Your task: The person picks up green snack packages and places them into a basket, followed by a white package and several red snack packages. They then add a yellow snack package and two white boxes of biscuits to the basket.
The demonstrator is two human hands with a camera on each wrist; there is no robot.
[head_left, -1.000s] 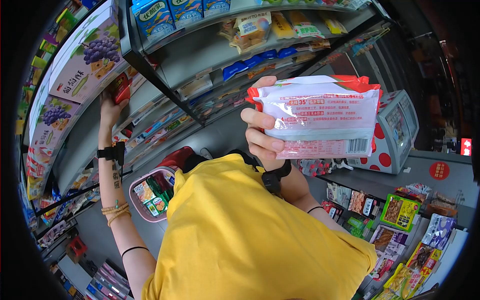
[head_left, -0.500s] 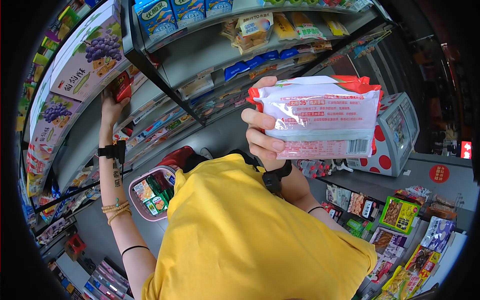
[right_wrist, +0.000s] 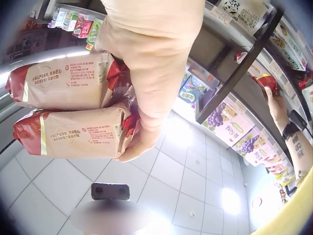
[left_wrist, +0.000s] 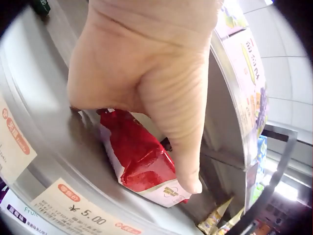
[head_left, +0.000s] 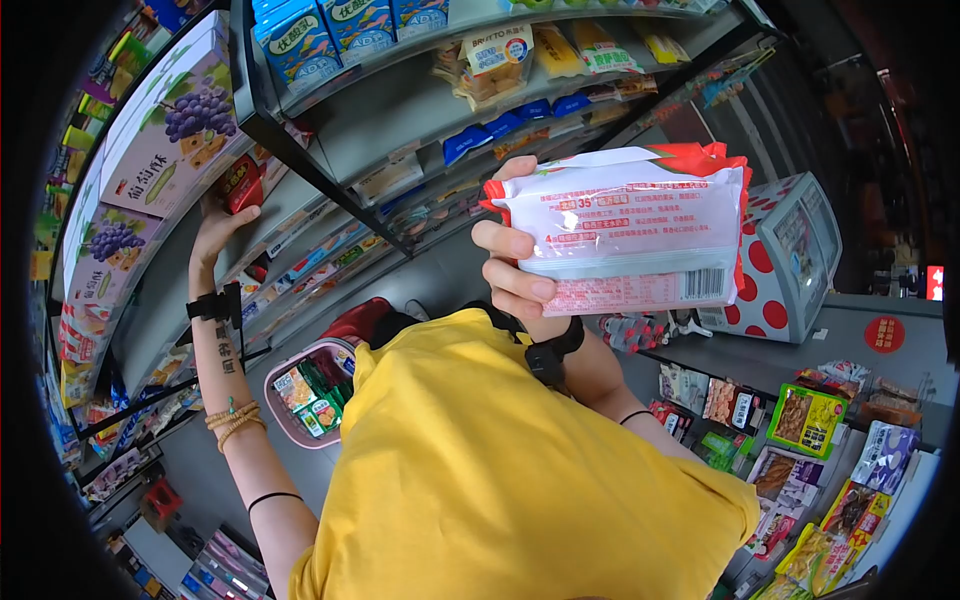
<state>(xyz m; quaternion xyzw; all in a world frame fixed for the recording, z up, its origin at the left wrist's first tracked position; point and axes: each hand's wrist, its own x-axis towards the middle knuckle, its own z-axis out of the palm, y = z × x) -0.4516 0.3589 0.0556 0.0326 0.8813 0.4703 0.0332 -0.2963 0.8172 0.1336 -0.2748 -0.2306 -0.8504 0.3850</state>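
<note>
My left hand [head_left: 222,228] reaches onto a grey shelf and holds a glossy red snack packet [head_left: 242,184]. In the left wrist view the thumb lies along one side of this red packet [left_wrist: 146,164], close over the shelf surface; the other fingers are hidden behind the palm. Raised at right, my right hand [head_left: 515,262] grips a white and red packet [head_left: 635,235], its printed back with a barcode turned up. From the right wrist view it is two packets, an upper one [right_wrist: 61,81] and a lower one [right_wrist: 80,132], held together at their ends.
Purple grape boxes [head_left: 175,125] stand beside the left hand. A dark shelf post [head_left: 310,165] divides the shelves. Blue milk cartons [head_left: 295,45] and bread bags [head_left: 495,65] fill upper shelves. A pink basket [head_left: 300,440] with green packs stands on the floor. A polka-dot case [head_left: 775,270] stands at right.
The red packet and left hand have shifted slightly lower, with more of the packet's front showing. The head view has turned a little; the right hand keeps its packets raised.
</note>
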